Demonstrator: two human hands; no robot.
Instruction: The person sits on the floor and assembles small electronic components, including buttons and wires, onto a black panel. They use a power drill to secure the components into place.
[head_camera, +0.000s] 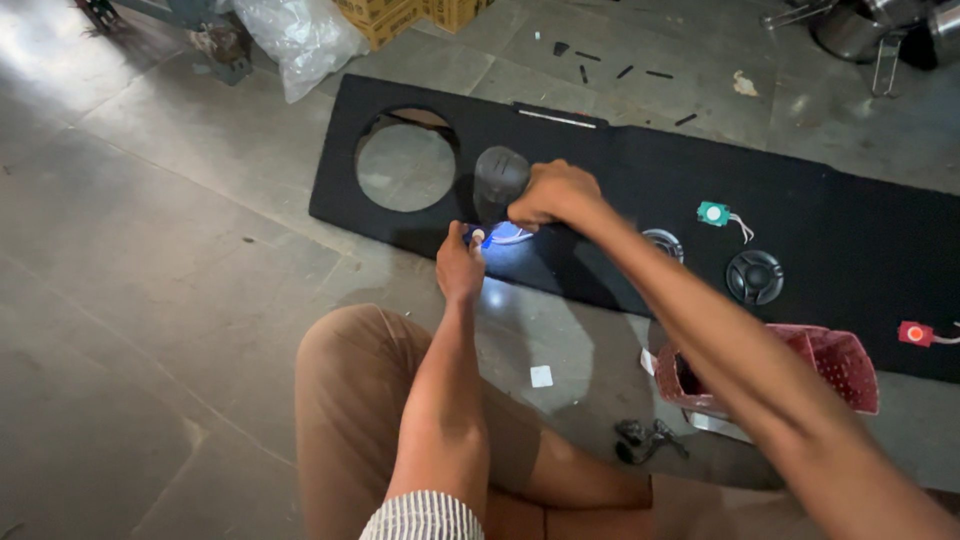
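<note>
- Head view: the person squats on the grey floor (150, 300), brown-trousered knee up, leaning over a long black carpeted board (850, 240) that runs from ten o'clock to three o'clock across the frame.
- The right hand (555, 195) is clamped on the grip of a dark power tool (498, 180), nose down on the board's near edge, just right of the big round cutout (405, 165).
- The left hand (460, 265) sits right beside the tool's tip, fingers pinched around something small in a bluish-white glow (500, 235) — what it holds I cannot tell, the light washes it out.
- Both hands are close together, almost touching, at about twelve o'clock from the knee.
- Further along the board at three o'clock: two small round speakers (755, 277), a green square part (713, 212) and a red one (915, 333), each with a wire.
- A pink basket (840, 360) stands on the floor at four o'clock, a dark tangled bit (645, 438) beside it.
- To my eye the risk is the left fingers — so near the tip, a slip off the edge would catch them, or the unclamped board could shift under pressure.
</note>
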